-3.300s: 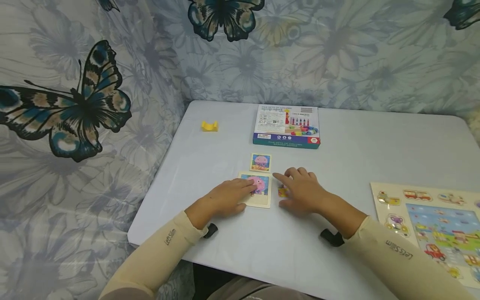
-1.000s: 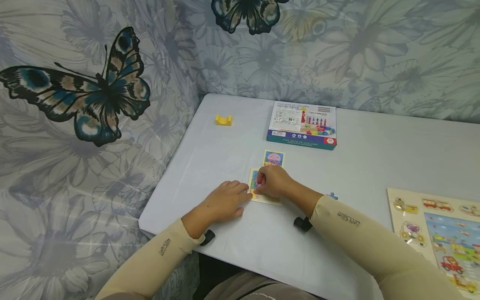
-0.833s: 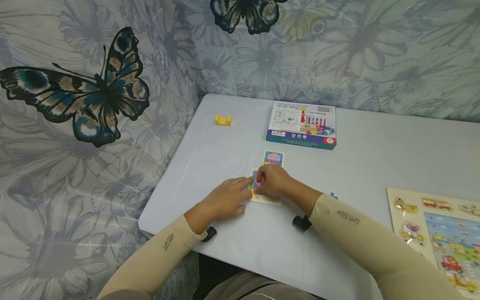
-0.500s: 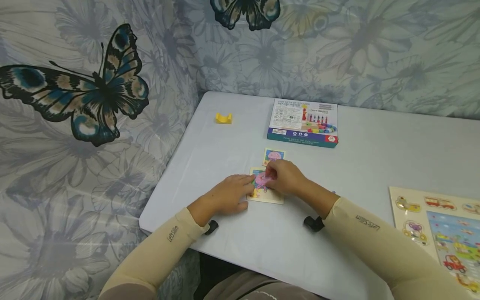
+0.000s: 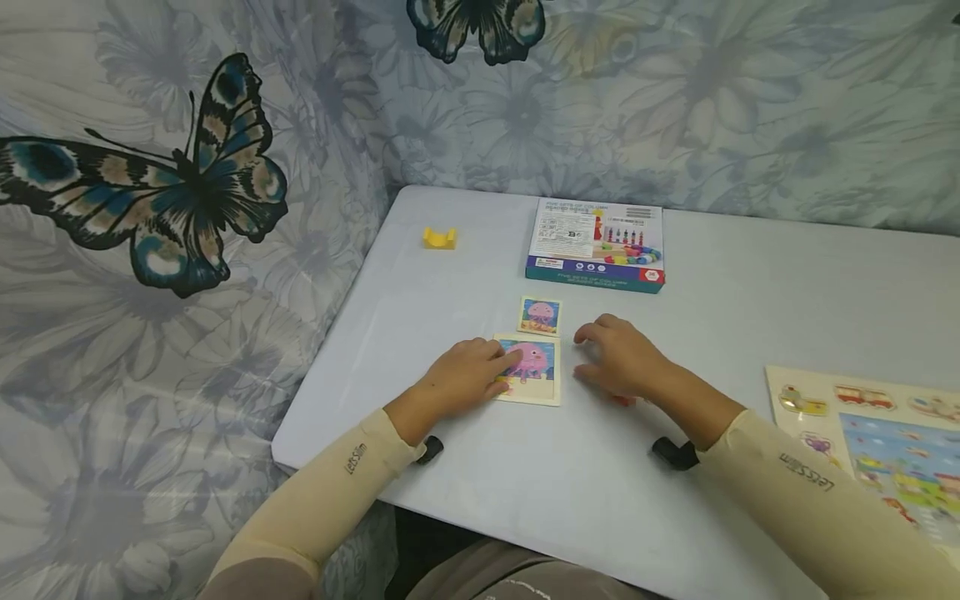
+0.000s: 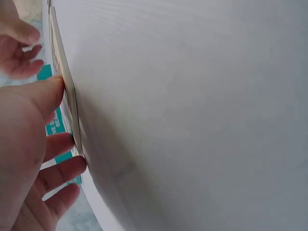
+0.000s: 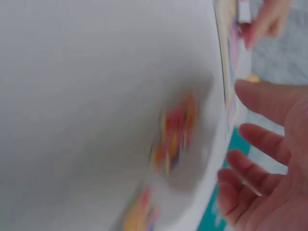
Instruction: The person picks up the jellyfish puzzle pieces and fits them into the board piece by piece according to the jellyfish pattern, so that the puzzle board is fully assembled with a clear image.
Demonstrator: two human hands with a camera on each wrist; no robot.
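A small wooden puzzle board with a pink jellyfish picture lies on the white table, its lower strip bare wood. My left hand rests on the board's left side. Its index finger lies on the picture, and in the left wrist view the thumb touches the board's edge. Just beyond is a smaller jellyfish picture card. My right hand is held apart from the board, to its right, fingers loosely bent and holding nothing. Blurred loose puzzle pieces lie on the table below it, mostly hidden in the head view.
Behind the card lies a flat box with printed beads. A yellow curved block stands at the back left. To the right is a large picture puzzle board. Patterned cloth hangs behind and left of the table.
My right hand was working over the puzzle board and has moved off it to the right, its pinched fingers now apart. The left hand stays at the board, its index finger now farther onto the picture.
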